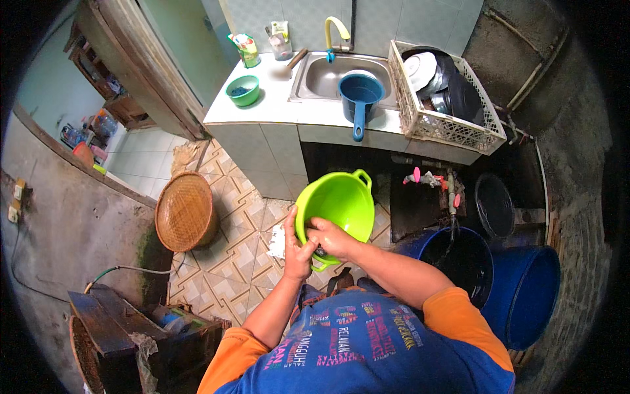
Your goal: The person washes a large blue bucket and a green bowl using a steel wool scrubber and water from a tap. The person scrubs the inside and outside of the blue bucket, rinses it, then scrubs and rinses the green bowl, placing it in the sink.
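Observation:
A lime-green plastic basin (352,197) with two loop handles is tilted in front of my body, above the tiled floor. My left hand (298,253) grips its near left side, thumb over the rim and fingers along the outer wall. Inside the basin, my right hand (330,238) presses a small dark scouring pad (321,251) against the wall near the rim. Most of that pad is hidden beneath the fingers. On the counter ahead stand a blue water dipper (362,93) at the sink's front edge and a green bowl (242,91) holding something dark.
The steel sink (315,74) has a yellow faucet (337,30). A white crate (443,129) of dishes stands right of it. Below are a pink-handled tap (418,176) and blue barrels (524,295). A woven basket (184,212) and a dark wooden bench (118,315) are at left.

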{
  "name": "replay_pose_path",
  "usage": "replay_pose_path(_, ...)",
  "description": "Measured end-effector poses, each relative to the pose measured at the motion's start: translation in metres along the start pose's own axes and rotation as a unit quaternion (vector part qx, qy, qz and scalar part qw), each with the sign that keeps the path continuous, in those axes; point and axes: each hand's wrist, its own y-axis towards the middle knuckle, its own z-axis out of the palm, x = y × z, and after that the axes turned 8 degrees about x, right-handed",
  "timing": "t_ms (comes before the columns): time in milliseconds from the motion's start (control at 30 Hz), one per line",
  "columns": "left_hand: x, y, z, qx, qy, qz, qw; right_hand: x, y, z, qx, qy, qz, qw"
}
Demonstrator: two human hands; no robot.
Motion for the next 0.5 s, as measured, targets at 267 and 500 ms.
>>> replay_pose_path(267, -0.012, 0.012, -0.005, -0.037, -0.022, 0.017, 0.999, 0.044, -0.033, -0.017, 0.029, -0.507, -0.013, 0.861)
replay_pose_path(500, -0.01, 0.007, -0.009, -0.032, -0.03, 0.007, 0.999, 0.039, -0.03, -0.039, 0.018, -0.732, 0.016, 0.681)
